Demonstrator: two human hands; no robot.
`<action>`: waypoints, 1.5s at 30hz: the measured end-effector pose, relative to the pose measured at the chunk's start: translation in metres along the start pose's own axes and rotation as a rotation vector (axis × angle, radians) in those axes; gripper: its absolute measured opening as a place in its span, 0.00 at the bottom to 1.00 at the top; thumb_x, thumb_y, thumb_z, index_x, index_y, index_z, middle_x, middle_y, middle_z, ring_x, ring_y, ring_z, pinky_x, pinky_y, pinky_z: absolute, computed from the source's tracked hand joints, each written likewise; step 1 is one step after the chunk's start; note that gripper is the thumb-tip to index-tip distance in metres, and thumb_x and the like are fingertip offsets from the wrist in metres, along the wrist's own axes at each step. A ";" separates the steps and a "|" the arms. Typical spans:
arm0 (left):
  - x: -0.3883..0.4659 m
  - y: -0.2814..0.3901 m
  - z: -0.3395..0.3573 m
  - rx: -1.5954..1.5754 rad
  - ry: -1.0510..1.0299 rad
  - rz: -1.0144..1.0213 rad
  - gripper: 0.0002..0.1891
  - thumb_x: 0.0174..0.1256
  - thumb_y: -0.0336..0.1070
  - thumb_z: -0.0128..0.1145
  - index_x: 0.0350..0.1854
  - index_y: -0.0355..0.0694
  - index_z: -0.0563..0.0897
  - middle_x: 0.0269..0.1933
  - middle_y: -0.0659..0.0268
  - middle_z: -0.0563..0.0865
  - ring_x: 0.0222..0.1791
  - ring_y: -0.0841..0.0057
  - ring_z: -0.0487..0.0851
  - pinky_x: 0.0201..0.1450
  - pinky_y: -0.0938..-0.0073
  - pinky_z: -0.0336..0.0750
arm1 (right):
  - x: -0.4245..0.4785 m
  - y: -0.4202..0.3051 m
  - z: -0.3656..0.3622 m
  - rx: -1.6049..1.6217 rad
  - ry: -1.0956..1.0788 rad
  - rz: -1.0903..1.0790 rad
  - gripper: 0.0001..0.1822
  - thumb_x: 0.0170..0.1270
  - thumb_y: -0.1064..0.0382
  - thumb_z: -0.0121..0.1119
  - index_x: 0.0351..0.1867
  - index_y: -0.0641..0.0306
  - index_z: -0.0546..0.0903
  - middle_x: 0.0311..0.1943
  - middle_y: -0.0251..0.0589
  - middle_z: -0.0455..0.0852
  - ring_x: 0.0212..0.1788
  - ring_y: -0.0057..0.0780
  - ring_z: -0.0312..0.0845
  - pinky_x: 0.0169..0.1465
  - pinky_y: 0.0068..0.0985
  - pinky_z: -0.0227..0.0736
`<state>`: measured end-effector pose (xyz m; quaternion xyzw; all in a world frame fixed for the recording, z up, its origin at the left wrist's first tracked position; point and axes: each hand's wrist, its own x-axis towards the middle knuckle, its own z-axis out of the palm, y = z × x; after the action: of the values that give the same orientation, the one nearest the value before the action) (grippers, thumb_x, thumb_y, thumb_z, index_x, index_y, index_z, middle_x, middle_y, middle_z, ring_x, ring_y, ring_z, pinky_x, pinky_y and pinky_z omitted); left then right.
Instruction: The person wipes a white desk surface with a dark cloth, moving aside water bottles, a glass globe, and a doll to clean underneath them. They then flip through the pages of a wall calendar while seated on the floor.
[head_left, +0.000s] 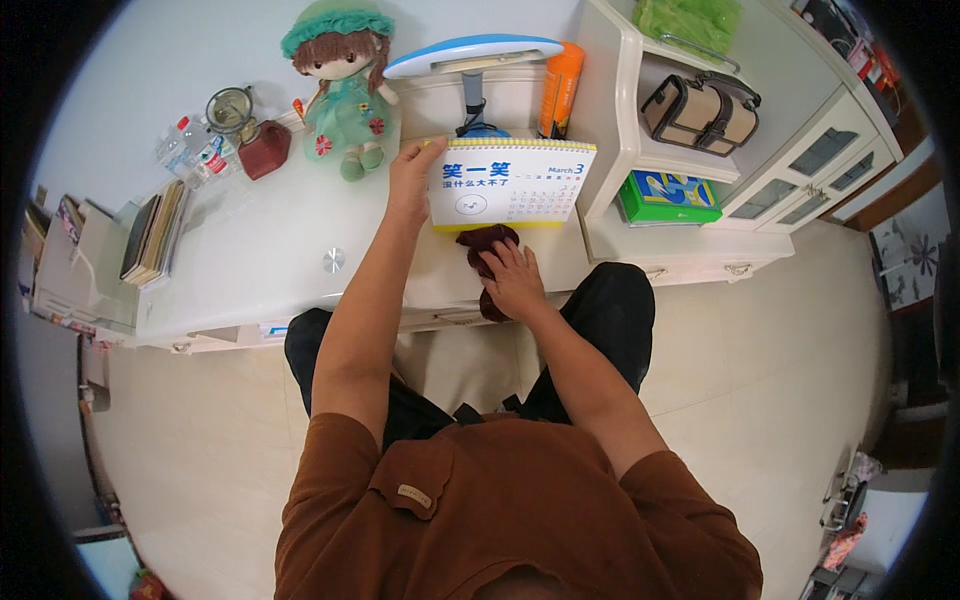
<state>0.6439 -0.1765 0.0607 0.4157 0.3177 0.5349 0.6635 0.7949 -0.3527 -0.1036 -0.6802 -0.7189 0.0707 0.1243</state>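
My left hand (415, 180) grips the upper left corner of a spiral-bound desk calendar (480, 180), thumb over its binding. The calendar leans back, its printed page with a yellow lower border facing me. Just below it, my right hand (516, 277) rests on a crumpled dark maroon cloth (491, 238). Part of the cloth hangs toward the front edge of the white desk (450, 270). The fingers of that hand lie spread over the cloth, pressing it to the desktop.
Behind the calendar stand a blue-and-white desk lamp (472, 58) and an orange spray can (561, 90). A doll (345, 97), plastic bottles (199, 146) and upright books (155, 232) are to the left. On the right, shelves hold a handbag (701, 112) and a green box (670, 199).
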 end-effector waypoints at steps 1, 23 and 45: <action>0.000 0.003 -0.002 -0.009 0.000 0.016 0.10 0.69 0.39 0.75 0.40 0.40 0.87 0.37 0.68 0.90 0.34 0.81 0.86 0.39 0.77 0.79 | 0.000 0.000 0.000 -0.014 -0.015 0.002 0.32 0.78 0.48 0.56 0.80 0.49 0.70 0.83 0.44 0.64 0.87 0.47 0.50 0.86 0.55 0.38; -0.075 0.195 -0.135 0.014 0.288 0.450 0.12 0.70 0.38 0.74 0.43 0.34 0.90 0.43 0.63 0.92 0.43 0.78 0.87 0.51 0.75 0.79 | 0.003 0.000 0.003 -0.028 -0.016 -0.001 0.30 0.82 0.47 0.51 0.82 0.46 0.68 0.84 0.40 0.62 0.88 0.45 0.47 0.88 0.50 0.36; -0.087 0.114 -0.227 0.230 0.587 0.435 0.26 0.81 0.53 0.62 0.60 0.31 0.84 0.51 0.58 0.90 0.47 0.76 0.85 0.55 0.72 0.79 | 0.085 -0.020 0.020 -0.029 0.159 -0.141 0.31 0.75 0.52 0.61 0.77 0.53 0.74 0.82 0.42 0.67 0.84 0.50 0.55 0.83 0.59 0.48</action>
<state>0.3774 -0.2037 0.0574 0.3745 0.4563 0.7203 0.3643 0.7666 -0.2679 -0.1101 -0.6330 -0.7540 -0.0030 0.1758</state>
